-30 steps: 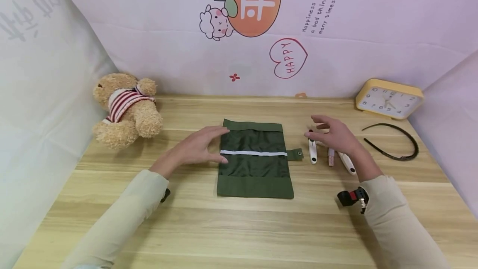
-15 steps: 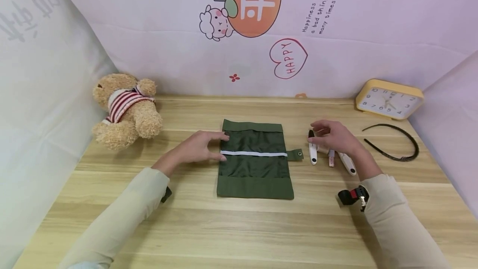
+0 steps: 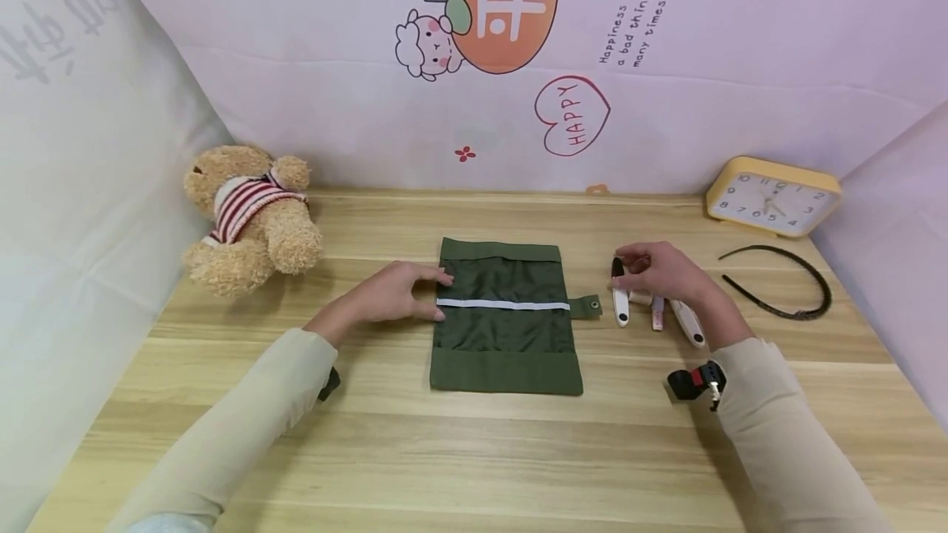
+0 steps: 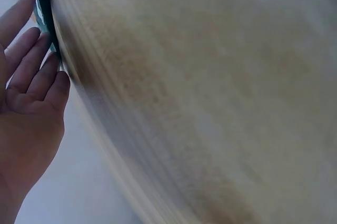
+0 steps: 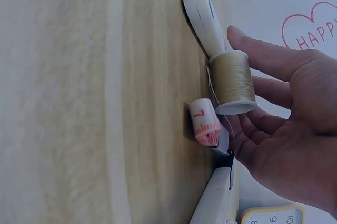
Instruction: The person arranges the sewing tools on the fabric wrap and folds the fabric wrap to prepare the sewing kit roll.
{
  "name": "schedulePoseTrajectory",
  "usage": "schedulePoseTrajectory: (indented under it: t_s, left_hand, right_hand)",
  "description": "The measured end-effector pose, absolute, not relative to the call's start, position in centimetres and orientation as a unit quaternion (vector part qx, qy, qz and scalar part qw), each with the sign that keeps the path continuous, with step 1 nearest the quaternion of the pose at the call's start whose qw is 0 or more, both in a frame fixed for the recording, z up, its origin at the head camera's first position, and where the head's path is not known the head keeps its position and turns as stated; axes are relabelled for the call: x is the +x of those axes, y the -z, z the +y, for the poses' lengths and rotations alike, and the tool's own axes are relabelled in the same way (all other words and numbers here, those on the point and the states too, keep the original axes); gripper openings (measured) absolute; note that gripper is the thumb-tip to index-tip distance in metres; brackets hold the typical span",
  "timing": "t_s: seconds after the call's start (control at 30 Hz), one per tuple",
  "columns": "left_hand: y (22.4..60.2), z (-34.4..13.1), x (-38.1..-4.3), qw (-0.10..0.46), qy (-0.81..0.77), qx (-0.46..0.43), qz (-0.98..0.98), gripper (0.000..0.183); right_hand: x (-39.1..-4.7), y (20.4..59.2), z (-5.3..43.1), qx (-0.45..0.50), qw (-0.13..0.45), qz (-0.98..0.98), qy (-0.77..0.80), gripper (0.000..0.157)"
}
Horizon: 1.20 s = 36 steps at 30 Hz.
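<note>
A dark green fabric roll-up pouch (image 3: 504, 368) lies unfolded, with a white strip across its middle and a snap tab at right. My left hand (image 3: 390, 292) is at its left edge, thumb and fingers spread; the left wrist view shows the fingers (image 4: 31, 71) beside the green cloth (image 4: 45, 8). My right hand (image 3: 666, 271) hovers over small sewing things, thumb and forefinger apart around the black end of a slim white tool (image 3: 620, 309). Under that hand are a spool of beige thread (image 5: 231, 79), a rolled tape measure (image 5: 204, 121) and a second white tool (image 3: 689, 324).
A teddy bear (image 3: 252, 216) in a striped top lies at the back left. At the back right stands a yellow alarm clock (image 3: 773, 197), with a black headband (image 3: 820, 290) in front of it. Printed white cloth (image 3: 333, 105) hangs behind the wooden table (image 3: 474, 459).
My right hand has lowered slightly, its thumb and forefinger coming closer to the black end of the white tool. My left hand has shifted slightly down along the pouch's left edge.
</note>
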<state>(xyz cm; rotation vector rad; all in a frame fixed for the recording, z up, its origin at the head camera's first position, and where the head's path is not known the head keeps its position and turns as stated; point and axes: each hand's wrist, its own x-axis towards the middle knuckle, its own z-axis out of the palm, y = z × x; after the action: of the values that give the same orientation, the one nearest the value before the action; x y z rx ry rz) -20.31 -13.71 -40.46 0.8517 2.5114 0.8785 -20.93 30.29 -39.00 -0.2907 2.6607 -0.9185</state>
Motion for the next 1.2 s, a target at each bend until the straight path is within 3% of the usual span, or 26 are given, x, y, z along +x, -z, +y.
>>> schedulePoseTrajectory:
  t_s: [0.53, 0.77, 1.2]
  left_hand:
    - [40.45, -13.73, -20.55, 0.178, -0.308, 0.314, 0.881, 0.042]
    - [40.56, -13.70, -20.64, 0.182, -0.318, 0.311, 0.877, 0.023]
    - [40.43, -13.62, -20.60, 0.198, -0.339, 0.292, 0.872, 0.015]
  right_hand:
    - [-21.42, 39.11, 29.75, -0.088, 0.163, 0.923, 0.337, 0.054]
    - [-21.40, 39.23, 30.09, -0.074, 0.166, 0.914, 0.364, 0.062]
    - [-21.03, 39.09, 30.12, -0.058, 0.111, 0.903, 0.410, 0.062]
